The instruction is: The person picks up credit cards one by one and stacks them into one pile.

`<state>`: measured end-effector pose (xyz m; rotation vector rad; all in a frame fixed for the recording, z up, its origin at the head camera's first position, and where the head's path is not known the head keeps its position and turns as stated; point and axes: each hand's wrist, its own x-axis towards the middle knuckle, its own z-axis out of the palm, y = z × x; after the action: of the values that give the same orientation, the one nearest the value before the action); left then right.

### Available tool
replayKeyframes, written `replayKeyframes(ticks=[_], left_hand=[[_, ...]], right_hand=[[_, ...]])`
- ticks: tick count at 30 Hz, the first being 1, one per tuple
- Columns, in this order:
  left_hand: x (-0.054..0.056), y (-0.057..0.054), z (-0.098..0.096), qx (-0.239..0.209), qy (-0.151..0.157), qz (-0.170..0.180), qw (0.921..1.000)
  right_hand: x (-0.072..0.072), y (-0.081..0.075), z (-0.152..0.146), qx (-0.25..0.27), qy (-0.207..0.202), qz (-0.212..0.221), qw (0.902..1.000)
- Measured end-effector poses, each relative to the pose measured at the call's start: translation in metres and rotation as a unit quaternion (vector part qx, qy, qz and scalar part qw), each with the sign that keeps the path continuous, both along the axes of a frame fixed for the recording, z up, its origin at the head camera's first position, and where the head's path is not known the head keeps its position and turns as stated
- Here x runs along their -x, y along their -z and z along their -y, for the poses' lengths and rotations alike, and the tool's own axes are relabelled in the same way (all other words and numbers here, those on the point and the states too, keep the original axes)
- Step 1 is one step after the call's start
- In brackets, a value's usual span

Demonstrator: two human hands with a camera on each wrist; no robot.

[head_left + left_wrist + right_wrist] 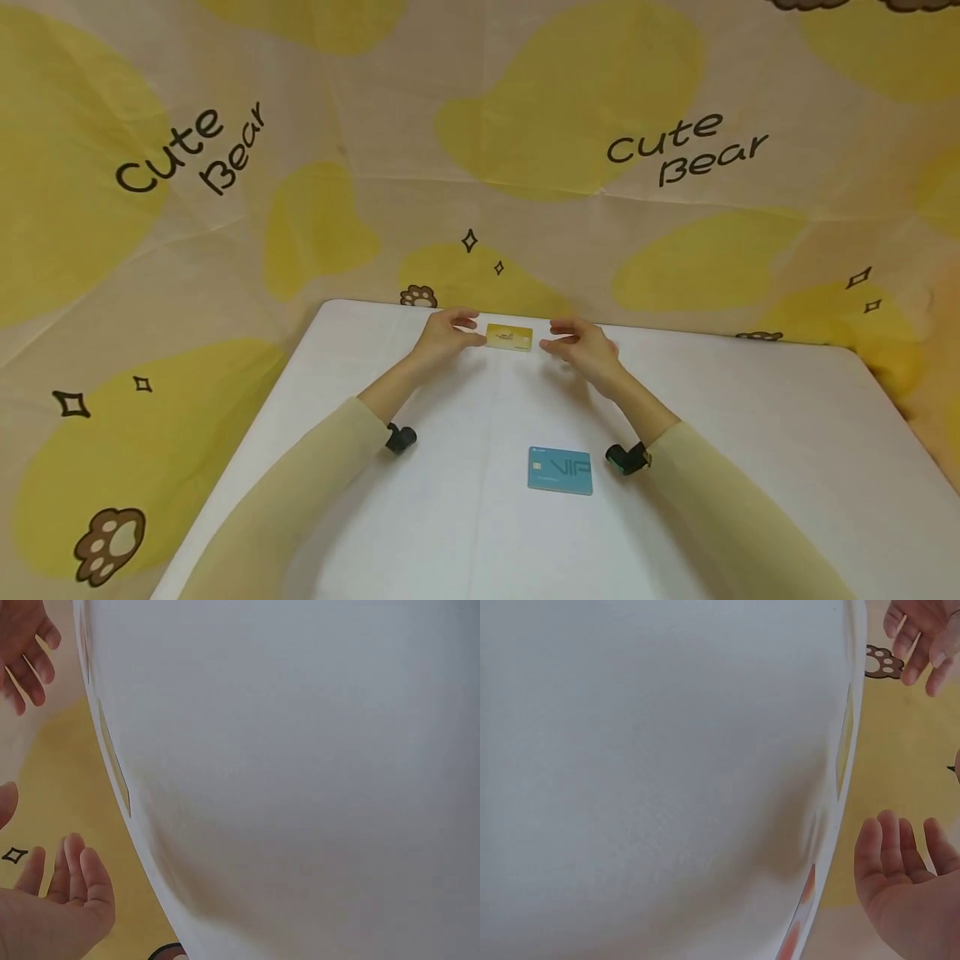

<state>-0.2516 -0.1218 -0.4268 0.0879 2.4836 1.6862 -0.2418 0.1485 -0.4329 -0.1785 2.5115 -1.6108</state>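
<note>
A gold card (pixel 509 337) lies flat on the white table close to its far edge, in the head view. My left hand (pixel 447 335) is at the card's left side, thumb tip right by its edge and fingers loosely bent. On the other side, my right hand (pixel 588 350) faces it across a small gap, fingers relaxed with nothing between them. Both wrist views show the two hands with fingers apart and holding nothing. From the right wrist, the gold card (pixel 844 750) appears as a thin sliver, and a reddish flat item (pixel 807 889) lies near my right hand (pixel 907 885).
A light blue card (pixel 559 471) marked VIP lies nearer on the white table (pixel 480 517), between my forearms. Behind the table's far edge hangs a beige and yellow cloth (pixel 525 192) with bear lettering. My right hand mostly hides the reddish item in the head view.
</note>
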Motion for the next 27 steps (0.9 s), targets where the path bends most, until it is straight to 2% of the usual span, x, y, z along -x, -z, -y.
replayKeyframes(ticks=[5,15,22,27], left_hand=[[0.006,0.001,-0.001,-0.009,-0.004,0.006,0.9999],[0.02,0.006,-0.003,-0.044,-0.014,0.019,0.9987],[0.029,0.014,-0.006,-0.032,-0.028,0.028,0.9987],[0.038,0.019,-0.008,-0.026,-0.03,0.034,0.9986]], right_hand=[[0.007,0.003,0.006,0.019,-0.001,0.028,0.9994],[0.019,0.004,0.016,0.011,-0.006,0.055,0.9984],[0.026,0.003,0.022,0.014,-0.014,0.059,0.9981],[0.034,0.01,0.022,0.005,-0.01,0.058,0.9983]])
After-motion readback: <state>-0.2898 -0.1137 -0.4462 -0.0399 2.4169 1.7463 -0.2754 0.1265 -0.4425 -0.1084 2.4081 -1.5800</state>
